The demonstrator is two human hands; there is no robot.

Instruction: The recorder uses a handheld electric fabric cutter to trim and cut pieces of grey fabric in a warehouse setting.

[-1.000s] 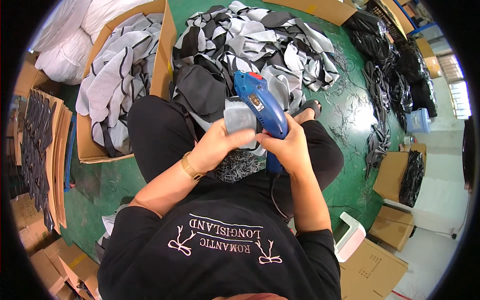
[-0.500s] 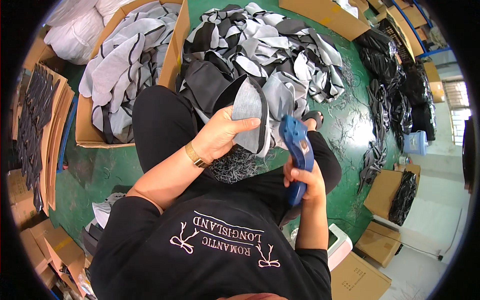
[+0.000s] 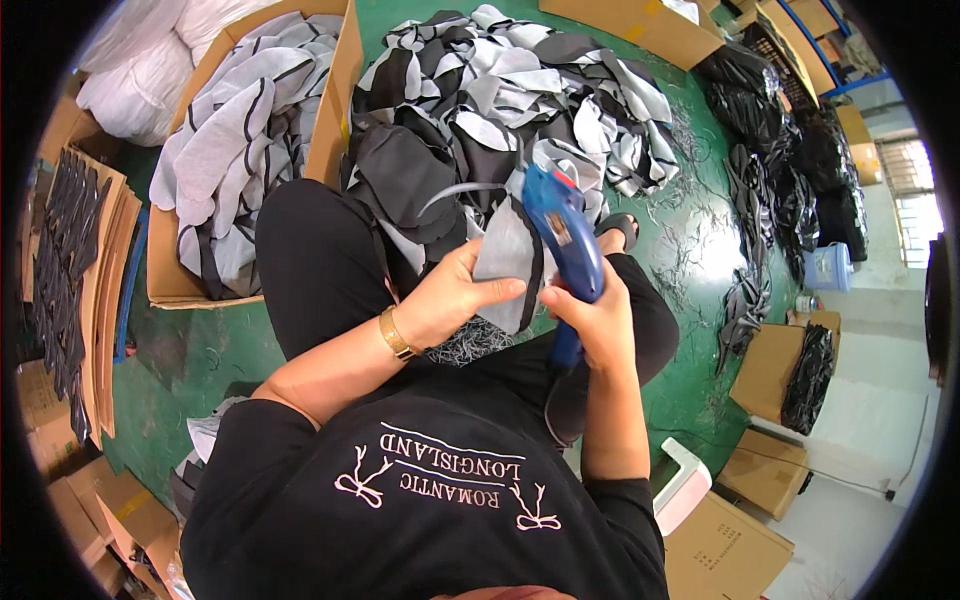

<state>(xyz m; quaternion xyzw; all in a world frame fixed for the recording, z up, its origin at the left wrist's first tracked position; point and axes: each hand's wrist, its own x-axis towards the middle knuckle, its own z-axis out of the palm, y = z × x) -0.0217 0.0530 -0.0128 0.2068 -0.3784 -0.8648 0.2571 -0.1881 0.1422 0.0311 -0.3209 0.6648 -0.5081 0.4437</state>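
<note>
My left hand (image 3: 445, 300), with a gold band at its wrist, is closed on a grey fabric piece (image 3: 503, 262) with a dark band along its edge, thumb lying on top. In my right hand (image 3: 603, 322) is a blue electric fabric cutter (image 3: 566, 232), its head pointing away from me at the far right edge of the piece. A thin grey strip (image 3: 458, 190) curls out to the left near the cutter's head. The cutter's body covers part of the fabric's right edge, so the exact contact is hidden.
A heap of grey and black fabric pieces (image 3: 520, 80) lies beyond my knees. At the far left a cardboard box (image 3: 335, 110) holds banded grey pieces. Thin trimmings (image 3: 470, 343) litter the green floor below my hands. Black plastic bags (image 3: 740, 85) line the right side.
The cutter has moved away from me and left, up against the fabric edge. My left hand turned the piece and shifted slightly nearer. A curled strip now shows by the cutter's head.
</note>
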